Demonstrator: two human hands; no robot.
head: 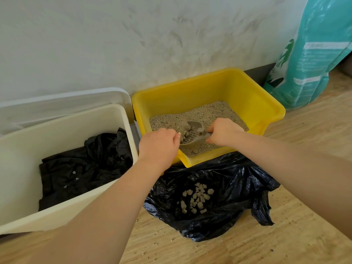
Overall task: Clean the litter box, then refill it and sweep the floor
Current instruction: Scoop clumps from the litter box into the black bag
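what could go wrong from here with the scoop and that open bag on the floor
1. The scoop, held by the right hand, must clear the yellow litter box front wall; clumps may drop on the wooden floor instead of the black bag.
2. The bag lies slumped open, so clumps could roll out.
3. The left hand grips the box's edge; tugging might spill litter.

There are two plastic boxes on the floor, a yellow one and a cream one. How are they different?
The yellow box holds sandy litter and a grey scoop gripped by the right hand; the cream box holds only crumpled black plastic. The yellow box has a low cut-out front edge, while the cream box has tall walls all round. The cream box looks tilted; the yellow one sits flat. Both are open-topped and stand by the wall.
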